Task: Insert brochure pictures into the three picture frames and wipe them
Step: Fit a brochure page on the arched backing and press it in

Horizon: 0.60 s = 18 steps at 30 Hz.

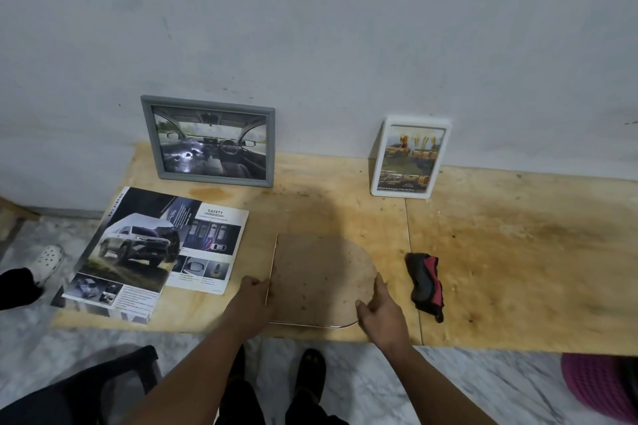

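Note:
A third picture frame (319,278) lies face down on the plywood board, its brown backing up, one side rounded. My left hand (253,297) grips its left edge and my right hand (378,309) holds its right edge. A grey frame (209,141) with a car-interior picture leans on the wall at the back left. A white frame (409,157) with a brochure picture leans on the wall at the back right. Car brochure pages (152,252) lie spread on the left. A red and black cloth (426,279) lies crumpled just right of my right hand.
The plywood board (518,252) lies on a marble floor against a grey wall. Another person's foot in a white clog (48,262) is at the left edge. A purple object (600,386) sits at the bottom right. My own feet are below the board's front edge.

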Each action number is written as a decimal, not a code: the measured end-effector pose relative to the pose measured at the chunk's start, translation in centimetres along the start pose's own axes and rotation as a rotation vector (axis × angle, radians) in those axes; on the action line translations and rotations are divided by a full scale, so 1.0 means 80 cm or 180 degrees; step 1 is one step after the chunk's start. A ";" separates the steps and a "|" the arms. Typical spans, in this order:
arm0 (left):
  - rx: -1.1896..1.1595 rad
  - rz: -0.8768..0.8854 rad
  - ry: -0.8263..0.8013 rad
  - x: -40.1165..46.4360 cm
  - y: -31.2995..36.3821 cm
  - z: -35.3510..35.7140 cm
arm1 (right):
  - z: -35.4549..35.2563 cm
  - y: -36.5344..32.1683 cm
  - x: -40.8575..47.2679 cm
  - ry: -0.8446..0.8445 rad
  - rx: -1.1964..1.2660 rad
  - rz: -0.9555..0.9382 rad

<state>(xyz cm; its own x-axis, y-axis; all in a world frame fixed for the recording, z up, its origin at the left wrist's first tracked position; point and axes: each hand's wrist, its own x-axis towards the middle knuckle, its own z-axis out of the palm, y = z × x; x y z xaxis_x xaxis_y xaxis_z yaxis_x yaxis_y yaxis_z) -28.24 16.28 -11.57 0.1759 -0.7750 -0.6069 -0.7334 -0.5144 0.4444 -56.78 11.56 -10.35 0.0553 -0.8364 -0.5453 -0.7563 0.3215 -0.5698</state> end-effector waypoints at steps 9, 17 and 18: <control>0.0182 -0.0137 0.0240 0.000 0.013 -0.001 | -0.007 -0.001 0.022 0.0046 -0.1097 0.0107; 0.0167 0.0142 0.0077 0.033 0.034 -0.005 | -0.001 -0.050 0.056 -0.0458 -0.1836 -0.0488; 0.0158 0.0151 0.0088 0.036 0.034 -0.005 | 0.001 -0.052 0.059 -0.0554 -0.1981 -0.0485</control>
<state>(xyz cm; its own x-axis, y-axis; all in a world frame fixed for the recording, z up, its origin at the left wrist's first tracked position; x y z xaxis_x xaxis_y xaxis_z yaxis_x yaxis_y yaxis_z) -29.49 12.50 -11.84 0.1579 -0.8083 -0.5673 -0.7729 -0.4587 0.4384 -53.29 6.29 -10.59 0.2566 -0.7515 -0.6078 -0.9642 -0.1549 -0.2154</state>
